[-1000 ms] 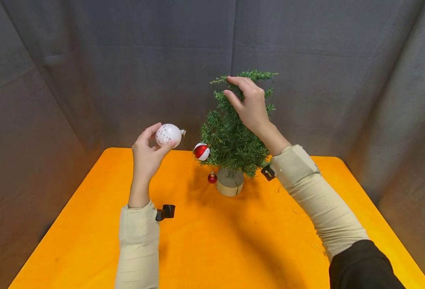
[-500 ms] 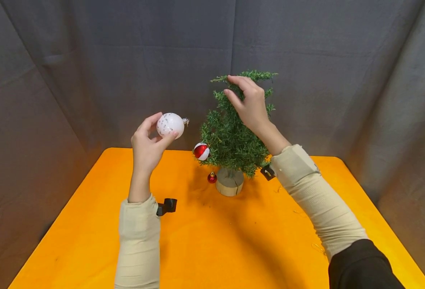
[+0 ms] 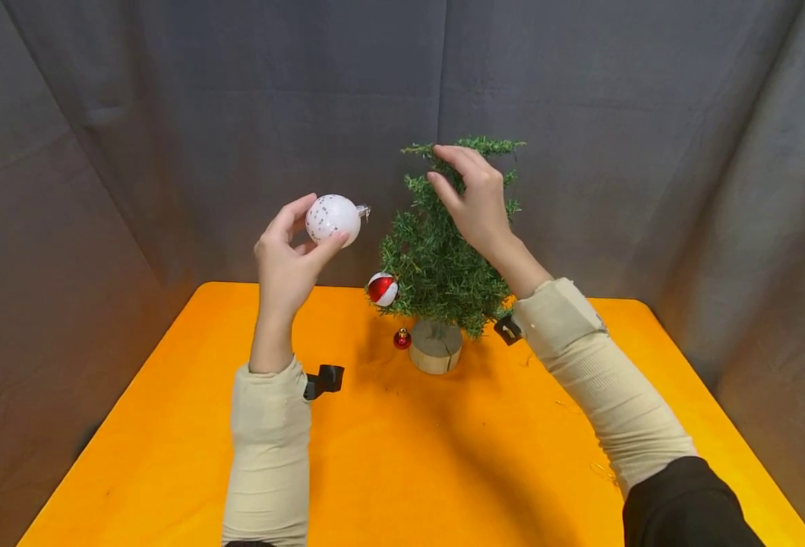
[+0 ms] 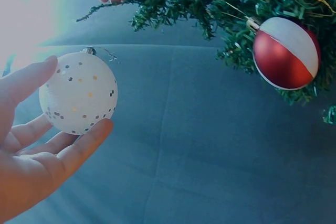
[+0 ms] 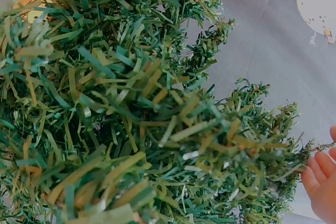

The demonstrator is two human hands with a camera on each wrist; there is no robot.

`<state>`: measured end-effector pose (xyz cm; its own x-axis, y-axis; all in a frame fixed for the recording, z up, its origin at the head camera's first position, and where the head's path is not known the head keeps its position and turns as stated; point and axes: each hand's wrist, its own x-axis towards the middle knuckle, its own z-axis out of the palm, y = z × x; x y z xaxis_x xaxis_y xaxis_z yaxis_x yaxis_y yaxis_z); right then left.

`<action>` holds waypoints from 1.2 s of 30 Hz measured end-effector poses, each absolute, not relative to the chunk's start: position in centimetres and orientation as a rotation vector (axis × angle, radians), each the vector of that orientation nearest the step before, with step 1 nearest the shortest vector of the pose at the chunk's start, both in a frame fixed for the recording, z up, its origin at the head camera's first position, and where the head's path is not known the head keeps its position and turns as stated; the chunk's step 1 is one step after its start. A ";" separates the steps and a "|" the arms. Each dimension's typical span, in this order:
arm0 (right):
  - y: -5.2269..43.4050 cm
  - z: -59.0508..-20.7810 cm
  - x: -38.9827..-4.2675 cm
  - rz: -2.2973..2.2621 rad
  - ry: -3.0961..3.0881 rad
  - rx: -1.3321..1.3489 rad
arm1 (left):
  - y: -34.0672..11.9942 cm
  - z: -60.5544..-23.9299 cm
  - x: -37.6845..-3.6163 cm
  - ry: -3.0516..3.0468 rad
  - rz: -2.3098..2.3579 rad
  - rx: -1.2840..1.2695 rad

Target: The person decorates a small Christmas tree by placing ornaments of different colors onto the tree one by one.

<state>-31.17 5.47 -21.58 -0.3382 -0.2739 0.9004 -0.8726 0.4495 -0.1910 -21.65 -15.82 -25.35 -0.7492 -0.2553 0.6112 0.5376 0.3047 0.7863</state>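
In the head view my left hand (image 3: 286, 251) holds a white ball ornament (image 3: 332, 219) with silver specks, its thumb and fingers around the sides. The ornament's silver cap and wire loop point right, toward the tree. My right hand (image 3: 472, 196) is raised at the upper part of a small artificial Christmas tree (image 3: 440, 262), thumb and forefinger visibly apart. In the right wrist view its fingertips (image 5: 316, 169) meet the end of a green branch (image 5: 278, 156). The left wrist view has the speckled ball (image 4: 79, 94) apart from the branches.
A red and white ball ornament (image 3: 383, 289) hangs low on the tree's left side. Below it is a small red ornament (image 3: 402, 339) beside the round wooden base (image 3: 436, 349). Thin gold threads (image 3: 604, 472) lie on the orange tabletop (image 3: 389, 471). Grey curtains (image 3: 273, 114) surround the table.
My left hand has risen and moved slightly right, bringing the white ornament closer to the tree. The right hand stays almost still at the upper branches.
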 end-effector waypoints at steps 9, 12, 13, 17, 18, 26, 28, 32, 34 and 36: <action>5.6 -21.6 -31.1 0.849 -1.774 0.954 | -15.3 -24.6 -21.7 -1.871 -1.477 -0.271; 5.5 -21.7 -31.1 0.872 -1.704 0.912 | -15.2 -24.3 -21.8 -1.867 -1.482 -0.265; 5.5 -21.7 -31.1 0.882 -1.673 0.899 | -15.2 -24.2 -21.8 -1.866 -1.485 -0.260; 5.2 -21.6 -30.9 0.958 -1.566 0.878 | -14.9 -23.6 -21.8 -1.849 -1.507 -0.250; 5.1 -21.6 -30.8 0.968 -1.552 0.884 | -14.9 -23.5 -21.8 -1.841 -1.511 -0.253; 4.5 -21.9 -30.2 0.997 -1.584 0.973 | -13.9 -22.9 -22.3 -1.780 -1.539 -0.299; 4.3 -22.0 -30.0 1.051 -1.597 0.994 | -13.8 -22.8 -22.3 -1.775 -1.546 -0.304; 4.0 -22.0 -29.6 1.261 -1.661 1.055 | -13.5 -22.6 -22.3 -1.771 -1.561 -0.312; 3.9 -22.0 -29.4 1.415 -1.725 1.087 | -13.4 -22.5 -22.4 -1.769 -1.566 -0.316; 3.6 -21.9 -29.1 1.610 -1.788 1.100 | -13.3 -22.5 -22.3 -1.761 -1.565 -0.323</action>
<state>-29.11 3.60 -21.91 -0.5547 -0.2386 0.7971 -0.8177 -0.0206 -0.5752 -22.33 -13.33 -22.45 -0.6907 -0.2817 0.6660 0.6284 0.2219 0.7456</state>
